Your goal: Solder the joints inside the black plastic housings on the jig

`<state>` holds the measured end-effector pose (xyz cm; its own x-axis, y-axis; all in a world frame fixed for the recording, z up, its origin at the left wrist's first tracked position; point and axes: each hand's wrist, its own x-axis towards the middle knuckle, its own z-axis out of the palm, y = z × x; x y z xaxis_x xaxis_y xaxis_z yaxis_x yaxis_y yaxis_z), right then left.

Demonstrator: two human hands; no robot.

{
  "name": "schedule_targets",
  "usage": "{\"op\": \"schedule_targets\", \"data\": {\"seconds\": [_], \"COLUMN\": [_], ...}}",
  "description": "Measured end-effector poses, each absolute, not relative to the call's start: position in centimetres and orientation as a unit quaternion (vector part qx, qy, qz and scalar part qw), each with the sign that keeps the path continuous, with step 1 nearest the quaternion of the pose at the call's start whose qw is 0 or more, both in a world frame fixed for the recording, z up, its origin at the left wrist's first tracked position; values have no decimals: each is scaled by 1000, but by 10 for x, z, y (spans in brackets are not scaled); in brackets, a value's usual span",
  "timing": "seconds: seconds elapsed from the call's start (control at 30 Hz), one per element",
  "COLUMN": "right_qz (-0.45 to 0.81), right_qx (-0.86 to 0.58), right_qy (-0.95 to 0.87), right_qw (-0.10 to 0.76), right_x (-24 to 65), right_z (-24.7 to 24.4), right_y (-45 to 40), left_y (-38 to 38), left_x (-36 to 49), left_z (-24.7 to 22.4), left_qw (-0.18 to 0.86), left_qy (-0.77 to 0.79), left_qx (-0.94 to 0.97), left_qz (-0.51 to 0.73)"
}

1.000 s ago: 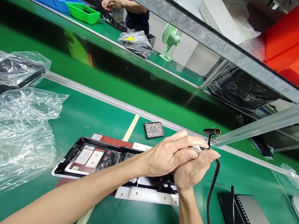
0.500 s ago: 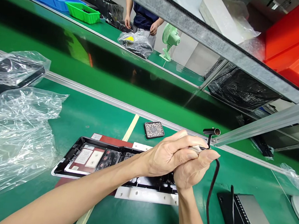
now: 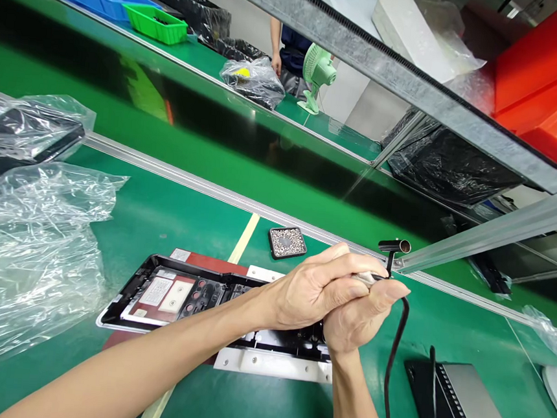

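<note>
My left hand (image 3: 323, 281) and my right hand (image 3: 359, 317) are pressed together above the right end of a long black panel housing (image 3: 157, 260). The left fingers pinch a small whitish-grey piece (image 3: 364, 278) against the right hand, whose thumb points right. What lies inside the right hand is hidden. Just beyond the fingers, a short black tube (image 3: 395, 246) with an open end sits on a thin stem. A black cable (image 3: 394, 369) hangs down beside the right hand. The housing lies open side up between white fixture blocks (image 3: 274, 365), partly covered by my left forearm.
A small black tray of tiny metal parts (image 3: 287, 243) lies beyond the housing. Clear plastic bags (image 3: 25, 258) cover the left side. At right lies a black and grey flat device (image 3: 470, 408). A metal shelf beam (image 3: 398, 70) crosses above. A person stands behind the green fan (image 3: 314, 75).
My hands hold the same pose in the same place. In the background, the person has shifted right, partly behind the fan.
</note>
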<state>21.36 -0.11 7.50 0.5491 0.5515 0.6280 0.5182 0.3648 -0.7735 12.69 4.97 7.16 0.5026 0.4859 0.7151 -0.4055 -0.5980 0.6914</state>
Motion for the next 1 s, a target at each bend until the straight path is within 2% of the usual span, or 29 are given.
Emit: {"op": "schedule_targets", "data": {"seconds": [1.0], "right_qz": [15], "right_qx": [-573], "right_qy": [-470], "right_qw": [671], "right_x": [212], "right_z": [76], "right_y": [-2], "left_y": [49], "left_x": [126], "left_z": [71], "left_qw": [448], "left_qy": [28], "left_qx": [743], "left_qz": [497]}}
